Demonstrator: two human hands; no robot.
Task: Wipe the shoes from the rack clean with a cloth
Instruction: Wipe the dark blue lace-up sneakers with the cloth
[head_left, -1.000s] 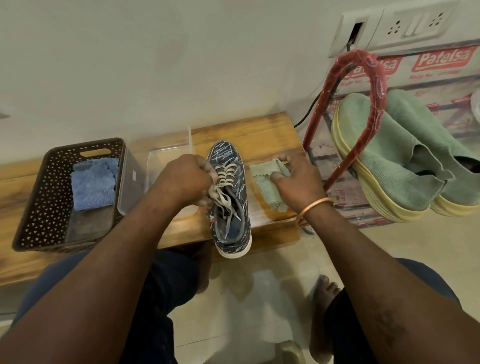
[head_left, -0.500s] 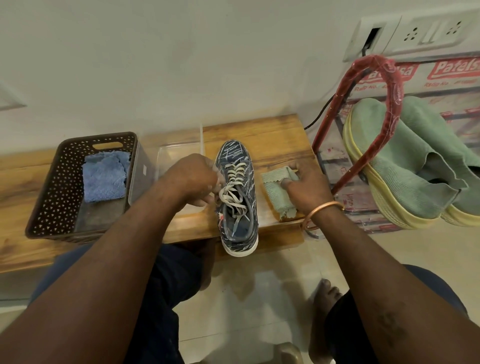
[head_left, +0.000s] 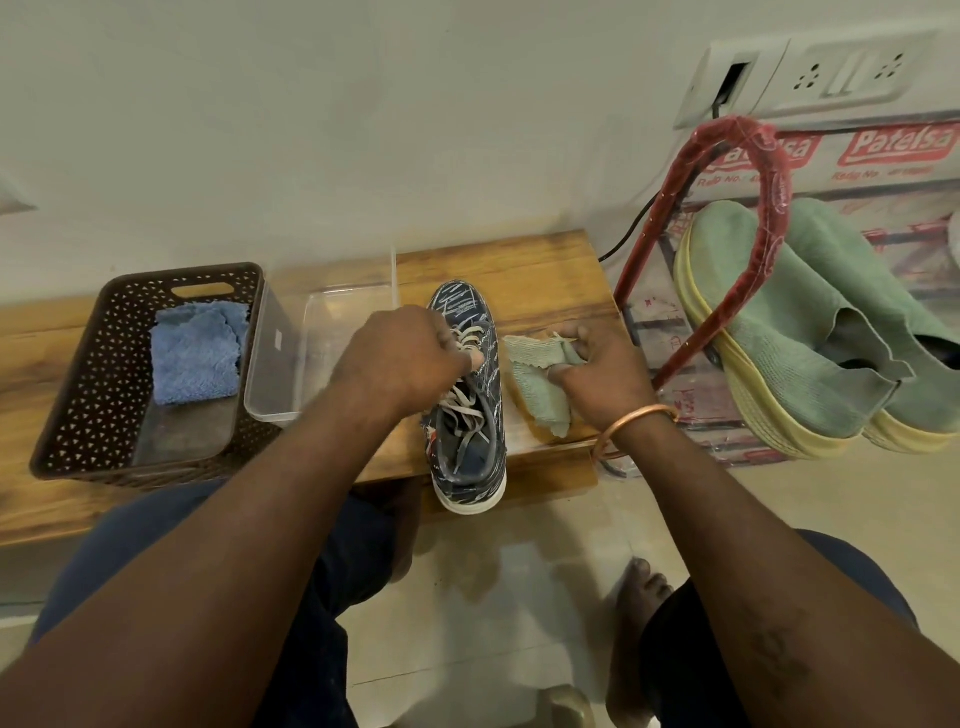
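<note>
The dark blue sneaker, scribbled over with pale lines, stands upright on the wooden counter. Its toe points to the wall and its white-soled heel hangs out over the counter's front edge. The left grip comes onto it from the left side, fingers curled tightly round the loose laces and the upper at mid-shoe. The toe cap shows beyond the knuckles and the open collar lies on the near side of them.

Just to the right of that grip, beside the sneaker, the right grip is closed on a green cloth. Thumb and fingers pinch a fold at its far end. The rest of the cloth trails toward the counter's front edge, under and left of the hand. Whether the cloth touches the shoe's side I cannot tell. A copper bangle circles that wrist.

Left of the left grip sits a clear plastic tub. Beyond the tub is a brown perforated basket with a folded blue cloth inside. Right of the right grip, off the counter's end, a red-wrapped rack frame carries a pair of green knit shoes with yellow soles. Behind them are printed cartons. A socket panel is on the cream wall, with a black cable dropping from it. Below is a pale tiled floor with a bare foot on it.
</note>
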